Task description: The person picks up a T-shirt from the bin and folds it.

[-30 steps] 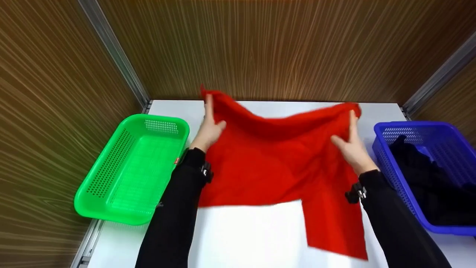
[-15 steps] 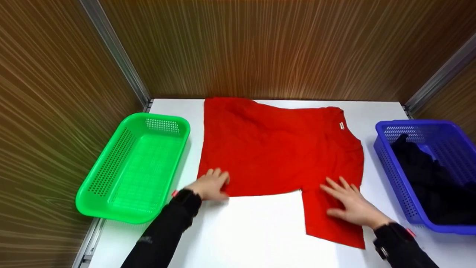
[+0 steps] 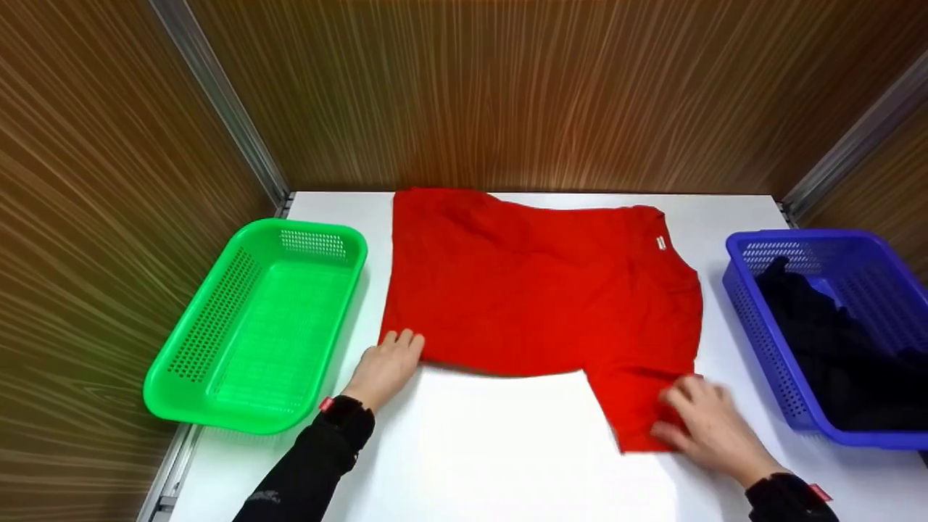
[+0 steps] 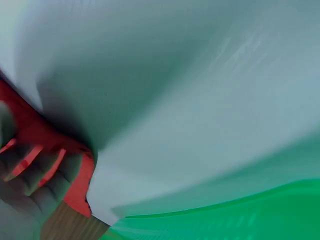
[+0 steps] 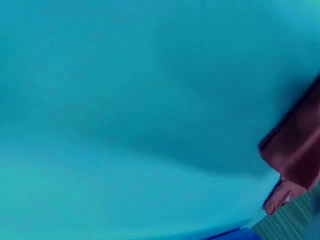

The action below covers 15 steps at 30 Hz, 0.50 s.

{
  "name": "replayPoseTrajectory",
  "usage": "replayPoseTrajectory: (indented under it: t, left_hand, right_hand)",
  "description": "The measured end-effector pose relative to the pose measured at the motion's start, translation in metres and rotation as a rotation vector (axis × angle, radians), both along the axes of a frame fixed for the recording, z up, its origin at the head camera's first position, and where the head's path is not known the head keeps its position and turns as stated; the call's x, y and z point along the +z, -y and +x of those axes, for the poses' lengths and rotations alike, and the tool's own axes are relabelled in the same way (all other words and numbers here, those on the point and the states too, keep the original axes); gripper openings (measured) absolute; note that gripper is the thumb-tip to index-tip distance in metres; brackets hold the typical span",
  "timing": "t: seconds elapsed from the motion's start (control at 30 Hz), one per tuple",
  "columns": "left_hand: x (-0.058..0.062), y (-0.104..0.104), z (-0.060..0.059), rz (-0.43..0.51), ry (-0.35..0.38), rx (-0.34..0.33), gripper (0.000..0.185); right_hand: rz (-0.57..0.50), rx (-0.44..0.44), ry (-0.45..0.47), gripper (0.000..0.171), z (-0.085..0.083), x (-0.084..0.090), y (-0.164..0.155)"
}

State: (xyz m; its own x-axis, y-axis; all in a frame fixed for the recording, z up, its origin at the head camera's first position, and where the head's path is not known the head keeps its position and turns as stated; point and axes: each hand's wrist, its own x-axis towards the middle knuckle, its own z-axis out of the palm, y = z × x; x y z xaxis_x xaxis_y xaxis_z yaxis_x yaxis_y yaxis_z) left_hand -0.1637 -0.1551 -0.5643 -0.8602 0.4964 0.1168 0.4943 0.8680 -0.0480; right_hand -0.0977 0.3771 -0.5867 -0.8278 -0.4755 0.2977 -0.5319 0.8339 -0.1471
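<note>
A red short-sleeved shirt (image 3: 522, 290), doubled over lengthwise, lies on the white table with its neckline toward the right. My left hand (image 3: 388, 366) pinches its near left corner at the hem, and the edge beside it bows up slightly. In the left wrist view, red cloth (image 4: 77, 192) shows between and beyond the fingers. At the near right, my right hand (image 3: 707, 428) grips the outer edge of the sleeve (image 3: 631, 413), which creases toward the fingers. The right wrist view catches only a dark red fold of the shirt (image 5: 295, 145) at its edge.
On the left stands a green perforated basket (image 3: 351, 290) with nothing in it. A blue basket (image 3: 768, 319) holding black cloth (image 3: 848, 348) is at the right. Wood-grain panels (image 3: 493, 94) close off the back and sides of the white table (image 3: 507, 449).
The hands laid the shirt down from the air and came back toward the near edge. Since then they have taken hold of the hem corner and the sleeve, whose end has drawn inward.
</note>
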Motion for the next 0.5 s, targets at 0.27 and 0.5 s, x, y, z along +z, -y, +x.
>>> replayPoseTrajectory:
  t: [0.27, 0.5]
  left_hand:
    - [0.014, 0.000, -0.003, 0.298, -0.300, 0.103, 0.017]
    - [0.031, -0.006, -0.006, 0.548, -0.298, 0.150, 0.019]
  right_hand:
    - [-0.006, 0.050, -0.057, 0.036, 0.008, -0.008, -0.016]
    - [-0.425, -0.344, -0.077, 0.025, 0.001, 0.023, -0.011]
